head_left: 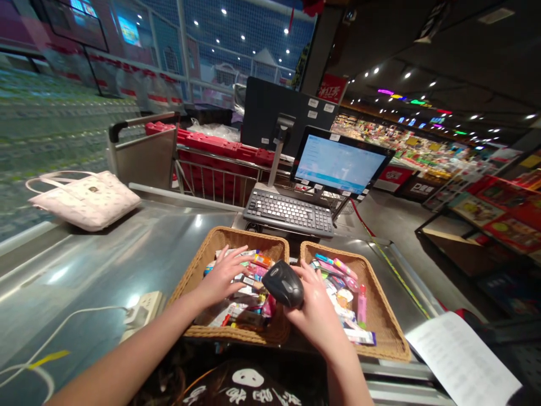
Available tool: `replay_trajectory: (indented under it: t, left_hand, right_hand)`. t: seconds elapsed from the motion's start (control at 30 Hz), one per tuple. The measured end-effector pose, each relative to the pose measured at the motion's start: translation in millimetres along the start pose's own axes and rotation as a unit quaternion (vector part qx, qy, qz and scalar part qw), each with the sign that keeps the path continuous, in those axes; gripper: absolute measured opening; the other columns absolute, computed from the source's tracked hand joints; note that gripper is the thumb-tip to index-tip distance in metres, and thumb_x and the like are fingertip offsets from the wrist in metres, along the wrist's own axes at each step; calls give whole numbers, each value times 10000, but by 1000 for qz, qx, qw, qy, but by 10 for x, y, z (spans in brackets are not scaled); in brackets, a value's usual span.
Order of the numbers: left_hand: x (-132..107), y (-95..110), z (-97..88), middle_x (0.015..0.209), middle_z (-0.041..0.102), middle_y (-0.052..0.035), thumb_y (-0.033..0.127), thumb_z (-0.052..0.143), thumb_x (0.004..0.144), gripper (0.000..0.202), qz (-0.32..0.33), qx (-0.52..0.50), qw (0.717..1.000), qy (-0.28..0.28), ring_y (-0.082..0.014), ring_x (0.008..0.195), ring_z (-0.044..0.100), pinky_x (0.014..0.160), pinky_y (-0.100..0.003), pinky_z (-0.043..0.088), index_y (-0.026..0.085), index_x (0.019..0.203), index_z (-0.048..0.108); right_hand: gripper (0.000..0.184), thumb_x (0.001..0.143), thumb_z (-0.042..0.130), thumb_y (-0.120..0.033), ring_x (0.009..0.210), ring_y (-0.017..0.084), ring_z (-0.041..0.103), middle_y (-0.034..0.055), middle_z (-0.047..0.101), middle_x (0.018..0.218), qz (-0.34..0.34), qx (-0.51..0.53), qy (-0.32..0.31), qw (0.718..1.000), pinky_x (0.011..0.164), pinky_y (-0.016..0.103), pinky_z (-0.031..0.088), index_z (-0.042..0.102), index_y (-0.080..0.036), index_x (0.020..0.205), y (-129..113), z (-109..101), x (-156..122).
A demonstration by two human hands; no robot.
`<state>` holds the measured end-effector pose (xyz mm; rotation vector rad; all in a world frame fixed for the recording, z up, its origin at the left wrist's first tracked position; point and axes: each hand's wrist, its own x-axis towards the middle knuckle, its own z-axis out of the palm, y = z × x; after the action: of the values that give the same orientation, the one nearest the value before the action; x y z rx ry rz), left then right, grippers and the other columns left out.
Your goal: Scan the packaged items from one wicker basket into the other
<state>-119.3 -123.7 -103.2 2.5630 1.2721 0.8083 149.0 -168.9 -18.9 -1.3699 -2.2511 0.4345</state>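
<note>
1. Scanner (281, 282), black, handheld: one, raised above the bench (169, 242) near the middle of its near edge, over the gap between two baskets, overlapping the left one's right rim in view.
2. Right hand (315, 301): grip closed round the scanner; forearm entering across the near edge.
3. Left hand (224, 276): grip open, fingers spread over the left basket's contents; contact cannot be told.
4. Left basket (236, 337), tan, woven: at the near edge, holding mixed small packets (249, 316) in bright wrappers.
5. Right basket (393, 316), matching: just beside it, toward the right edge; holds further small goods, including a pink bottle (362, 304) along its right side.
6. Keyboard (289, 214), black: beyond the baskets, at the far edge.
7. Lit screen (340, 163): behind the keyboard, tilted in view; dark monitor back (274, 107) beside it.
8. Handbag (91, 197), pale, patterned: at the far left corner.
9. Socket strip (147, 307), white, cable attached: left of the left basket.
10. Printed sheet (462, 355): at the near right corner, print illegible.
</note>
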Motion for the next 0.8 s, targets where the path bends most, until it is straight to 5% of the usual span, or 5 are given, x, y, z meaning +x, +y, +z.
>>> replay_trajectory:
  t: [0.2,0.5,0.8]
  left_hand:
    - [-66,9,122,1347,613,-70,125,687,753,162,26,-31,997,-68,-287,1419,360,1163,-612,143,239,867,668]
    - [-143,-80,311,1425,544,-72,202,756,714,97,-2,3,989,-149,-359,1426,328,1137,-676,134,199,685,663]
    - [135,-50,291,1512,437,-73,423,600,888,275,-21,44,994,-94,-339,1440,296,1131,-665,203,297,1121,674]
  right_hand:
    - [537,703,602,-136,1417,362,347,87,588,1334,12,13,-3,1000,1159,650,203,621,-236,1230,-27,33,-29]
    - [491,702,632,-125,1391,349,385,86,607,1294,20,16,4,1000,1165,615,223,647,-233,1181,-18,30,-61]
    - [475,688,636,-124,1383,345,396,84,610,1278,34,42,41,998,1175,593,233,646,-232,1151,186,-134,-167]
